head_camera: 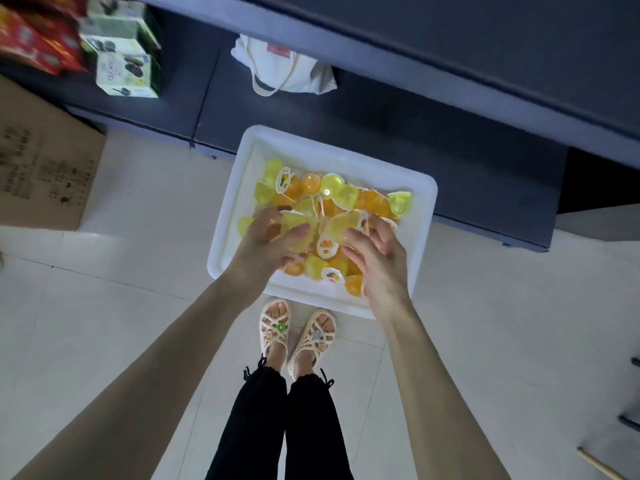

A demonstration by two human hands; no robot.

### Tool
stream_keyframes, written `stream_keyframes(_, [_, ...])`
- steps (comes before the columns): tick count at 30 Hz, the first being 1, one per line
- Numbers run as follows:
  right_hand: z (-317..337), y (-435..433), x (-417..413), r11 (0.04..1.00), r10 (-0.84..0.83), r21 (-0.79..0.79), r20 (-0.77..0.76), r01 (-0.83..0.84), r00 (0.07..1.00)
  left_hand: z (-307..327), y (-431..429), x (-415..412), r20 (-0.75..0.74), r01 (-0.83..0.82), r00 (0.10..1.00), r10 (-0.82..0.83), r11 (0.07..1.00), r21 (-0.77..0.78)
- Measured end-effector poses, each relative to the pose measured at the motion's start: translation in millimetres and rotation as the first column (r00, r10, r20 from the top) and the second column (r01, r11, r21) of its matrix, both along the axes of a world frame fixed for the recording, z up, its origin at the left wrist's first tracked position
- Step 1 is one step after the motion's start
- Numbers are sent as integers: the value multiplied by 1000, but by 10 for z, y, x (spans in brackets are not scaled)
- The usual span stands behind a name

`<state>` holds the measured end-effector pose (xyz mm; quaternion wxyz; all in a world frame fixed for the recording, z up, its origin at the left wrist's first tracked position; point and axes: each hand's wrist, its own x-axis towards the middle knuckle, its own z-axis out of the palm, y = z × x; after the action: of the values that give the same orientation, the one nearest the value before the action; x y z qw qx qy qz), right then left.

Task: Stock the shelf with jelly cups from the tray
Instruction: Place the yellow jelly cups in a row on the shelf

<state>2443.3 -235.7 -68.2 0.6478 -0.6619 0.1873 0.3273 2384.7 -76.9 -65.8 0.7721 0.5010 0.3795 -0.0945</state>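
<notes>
The right hand [377, 258] is pinching a yellow cup [341, 224] between thumb and fingers. At its 9 o'clock the left hand [272, 237] is curling round a second cup [294, 225]. Beneath both, the tray [420, 216] is sitting on the floor, heaped with jelly cups [332, 188]. The shelf [398, 140] at 12 o'clock is showing only a bag [284, 64], with boxes [121, 64] at 11 o'clock. No cups are visible there, so I judge stocking barely begun.
</notes>
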Motion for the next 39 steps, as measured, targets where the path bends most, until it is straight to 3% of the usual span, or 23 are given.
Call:
stream_keyframes(6, [1417, -20, 202, 967, -99, 245, 121, 67, 988, 1417, -166, 71, 280, -52, 958, 67, 997, -57])
stream_keyframes(11, [2674, 12, 448, 942, -90, 336, 329, -28, 940, 2630, -240, 237, 458, -87, 888, 29, 991, 104])
stream_keyframes(16, [3814, -30, 729, 947, -104, 308, 559, -90, 823, 3690, -176, 525, 582, -192, 813, -17, 936, 296])
stream_keyframes(23, [4947, 39, 1244, 975, -8, 137, 807, -174, 590, 4776, 96, 1031, 683, -275, 724, -97, 867, 415])
stream_keyframes(28, [5378, 315, 1791, 992, 70, -15, 898, -128, 435, 5251, 445, 1618, 677, -323, 686, -265, 723, 611])
stream_keyframes(32, [5534, 564, 2252, 988, 141, -156, 936, 20, 323, 5438, 742, 2195, 580, -344, 686, -440, 506, 791])
stream_keyframes(36, [5528, 744, 2684, 929, 259, -321, 920, 185, 293, 5486, 864, 2701, 465, -334, 641, -611, 323, 885])
stream_keyframes(39, [5493, 817, 2938, 863, 356, -431, 889, 264, 289, 5402, 918, 3071, 402, -295, 646, -649, 273, 916])
